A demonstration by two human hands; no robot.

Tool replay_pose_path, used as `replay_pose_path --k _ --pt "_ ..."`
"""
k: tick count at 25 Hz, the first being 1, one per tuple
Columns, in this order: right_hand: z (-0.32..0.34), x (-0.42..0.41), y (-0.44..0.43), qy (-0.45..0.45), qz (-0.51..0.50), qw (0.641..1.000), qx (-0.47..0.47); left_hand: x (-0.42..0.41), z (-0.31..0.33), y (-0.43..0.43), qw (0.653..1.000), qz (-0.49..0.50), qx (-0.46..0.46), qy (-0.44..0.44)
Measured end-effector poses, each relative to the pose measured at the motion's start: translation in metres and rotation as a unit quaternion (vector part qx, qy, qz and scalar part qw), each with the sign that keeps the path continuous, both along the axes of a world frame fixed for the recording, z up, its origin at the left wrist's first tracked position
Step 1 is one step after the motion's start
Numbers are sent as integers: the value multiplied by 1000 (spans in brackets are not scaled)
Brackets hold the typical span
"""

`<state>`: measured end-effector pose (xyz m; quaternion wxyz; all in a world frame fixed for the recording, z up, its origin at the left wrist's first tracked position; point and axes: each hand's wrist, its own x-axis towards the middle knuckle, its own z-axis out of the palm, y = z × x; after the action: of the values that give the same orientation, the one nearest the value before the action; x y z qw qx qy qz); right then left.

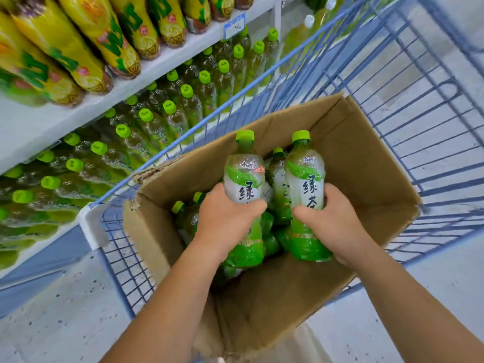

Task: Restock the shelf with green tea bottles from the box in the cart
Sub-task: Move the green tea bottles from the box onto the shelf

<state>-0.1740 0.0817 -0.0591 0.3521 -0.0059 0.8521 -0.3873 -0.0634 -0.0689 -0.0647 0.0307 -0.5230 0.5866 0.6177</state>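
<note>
Bottles in hands, box top open

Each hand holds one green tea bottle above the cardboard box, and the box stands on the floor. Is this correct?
No. The head view shows the box inside the blue wire cart, not on the floor. The rest is right.

Both forearms are bare for all their visible length, and the left grip and right grip are bare too, thumbs short and rounded
</note>
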Motion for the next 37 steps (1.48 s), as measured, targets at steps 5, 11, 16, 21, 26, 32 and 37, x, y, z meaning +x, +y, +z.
replay_pose_path --k 5,11,16,21,26,32,37 --pt "62 46 -30 5 2 1000 -12 38 62 -30 1000 -7 -4 18" --pt "123 98 -61 36 -1 999 -31 91 116 -71 998 -36 8 49" --pt "156 135 -85 42 36 997 -58 134 138 -91 997 -18 -17 67" --pt "163 161 -105 22 129 989 -63 191 152 -94 996 44 -62 50" --pt "172 199 -137 5 221 972 -76 262 167 -99 985 143 -87 32" --pt "188 273 -187 34 308 948 -76 351 185 -126 968 219 -111 49" --pt "187 342 -245 48 330 940 -63 424 179 -175 964 227 -119 71"
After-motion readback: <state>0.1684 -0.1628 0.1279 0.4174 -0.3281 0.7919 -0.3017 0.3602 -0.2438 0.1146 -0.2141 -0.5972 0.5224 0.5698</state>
